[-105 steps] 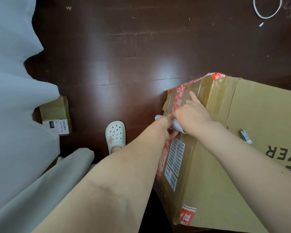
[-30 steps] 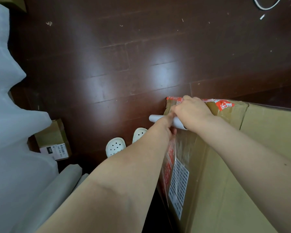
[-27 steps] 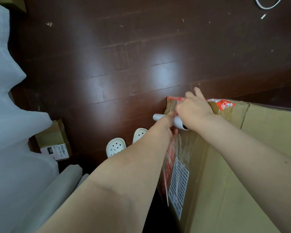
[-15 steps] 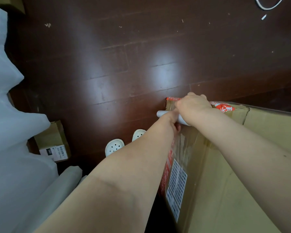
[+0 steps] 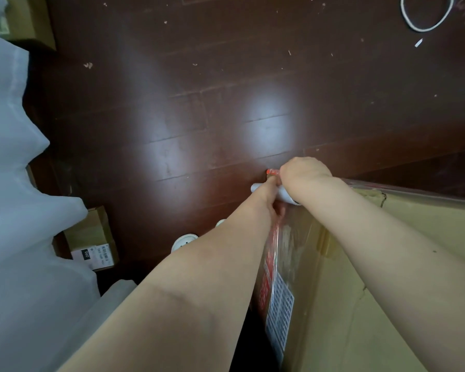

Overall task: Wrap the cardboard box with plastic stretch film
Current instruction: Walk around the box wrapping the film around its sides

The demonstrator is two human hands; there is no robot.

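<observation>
A large brown cardboard box (image 5: 365, 277) with red tape and a white label fills the lower right. A white roll of stretch film (image 5: 283, 196) lies across the box's far left corner. Clear film (image 5: 285, 253) runs from the roll down the box's left side over the label. My right hand (image 5: 302, 174) is curled over the roll at the corner. My left hand (image 5: 269, 196) grips the roll's left end from below; its fingers are mostly hidden.
Dark wooden floor (image 5: 199, 103) lies beyond the box. A small labelled cardboard box (image 5: 91, 242) sits at the left beside pale curtain fabric (image 5: 14, 183). White clogs (image 5: 184, 240) show under my left arm. A white cord loop (image 5: 427, 14) lies at the top right.
The view has shifted further over the box's top. Both hands have stayed on the roll at the far corner, with my right hand's fingers curling back down over it.
</observation>
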